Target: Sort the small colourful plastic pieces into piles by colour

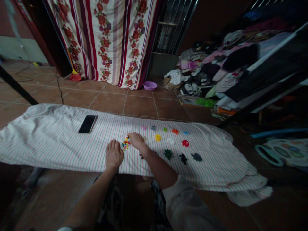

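Note:
A small heap of mixed-colour bead-like pieces lies on a striped cloth. My right hand reaches over its right edge, fingertips pinched together at the pieces; whatever is between them is too small to make out. Just left of the heap, my left hand rests palm down with its fingers laid on the cloth. Single-colour clusters spread to the right, among them a yellow one, a red one, a dark green one and a black one. My right hand and forearm partly cover a beige and a brown cluster.
A phone lies on the cloth to the left. Beyond are a tiled floor, a purple basin, a flowered curtain and a red broom. Piled clothes fill the back right, near a dark slanting bar.

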`<state>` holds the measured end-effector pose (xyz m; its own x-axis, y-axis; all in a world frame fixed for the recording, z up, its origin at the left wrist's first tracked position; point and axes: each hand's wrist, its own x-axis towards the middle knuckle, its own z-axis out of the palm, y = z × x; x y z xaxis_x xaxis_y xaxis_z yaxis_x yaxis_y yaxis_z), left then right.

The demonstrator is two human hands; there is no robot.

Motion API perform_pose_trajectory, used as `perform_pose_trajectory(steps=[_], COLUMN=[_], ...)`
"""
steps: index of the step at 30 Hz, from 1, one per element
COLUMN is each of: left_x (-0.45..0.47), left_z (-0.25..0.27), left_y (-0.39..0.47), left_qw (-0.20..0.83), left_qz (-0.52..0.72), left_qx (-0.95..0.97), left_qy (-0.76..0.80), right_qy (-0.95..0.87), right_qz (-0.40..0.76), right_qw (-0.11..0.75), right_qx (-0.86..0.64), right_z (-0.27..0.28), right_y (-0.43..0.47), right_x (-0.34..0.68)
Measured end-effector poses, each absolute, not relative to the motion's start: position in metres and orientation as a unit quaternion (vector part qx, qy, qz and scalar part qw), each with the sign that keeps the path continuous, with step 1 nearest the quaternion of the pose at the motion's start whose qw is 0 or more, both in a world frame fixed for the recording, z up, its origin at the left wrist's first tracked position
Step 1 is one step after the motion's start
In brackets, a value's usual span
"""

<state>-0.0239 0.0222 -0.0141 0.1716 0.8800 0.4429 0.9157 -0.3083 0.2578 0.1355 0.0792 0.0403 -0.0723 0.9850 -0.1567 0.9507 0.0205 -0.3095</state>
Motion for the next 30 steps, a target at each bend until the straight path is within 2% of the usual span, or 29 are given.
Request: perform_pose_trajectory(steps=[12, 30], left_x=[-0.025, -0.026], left_z=[-0.019, -0.015], left_y=[0.024, 0.021], left_qw=[0.021, 0.056], left_qz=[-0.267, -0.254], left_qx=[-0.762, -0.775], left_qy=[-0.590, -0.576], right_qy=[-0.701, -0.674], right_qz=[0.167, 0.193], right_qw=[0.066, 0.221], right_qx=[-0.690, -0.678], right_z=[0.036, 0.018], right_y=[0.082, 0.065], right_x=[0.134, 0.146])
